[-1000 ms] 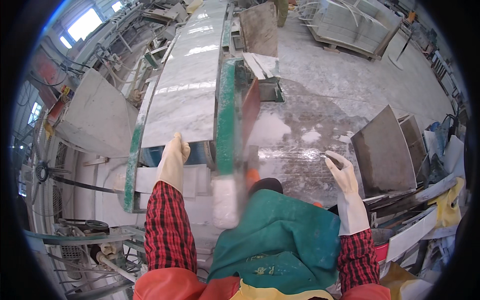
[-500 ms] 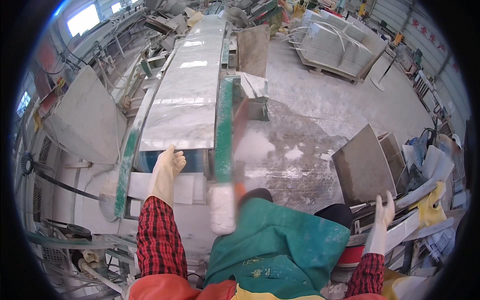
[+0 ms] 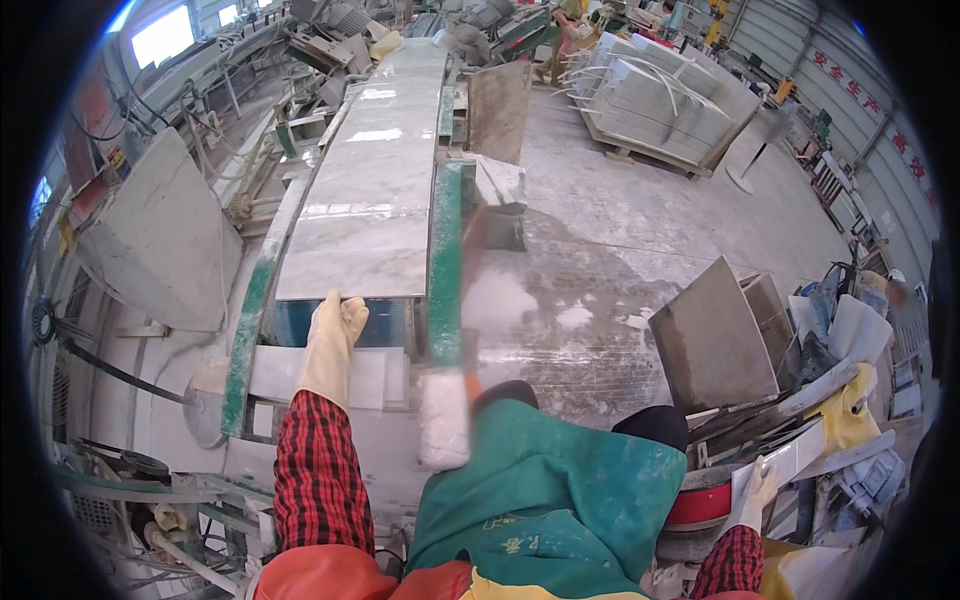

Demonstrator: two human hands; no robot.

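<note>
A long, glossy white-grey stone slab lies on a machine bed between green side rails. My left hand, in a cream rubber glove, is at the slab's near edge with its fingers curled against it. At the lower right, my gloved right hand is closed at the near end of a white stone strip. That strip rests on a heap of offcuts; the undersides of the fingers are hidden. Below the slab's near end shows a blue roller or belt.
A white wrapped pad caps the right rail's near end. Brown-grey slabs lean beside the offcuts, near a yellow cloth. A strapped stack of white slabs stands on a pallet. Wet white patches mark the floor.
My right hand has moved down, from open with spread fingers to closed at the white strip. My left hand stays at the slab's edge. The view has shifted slightly.
</note>
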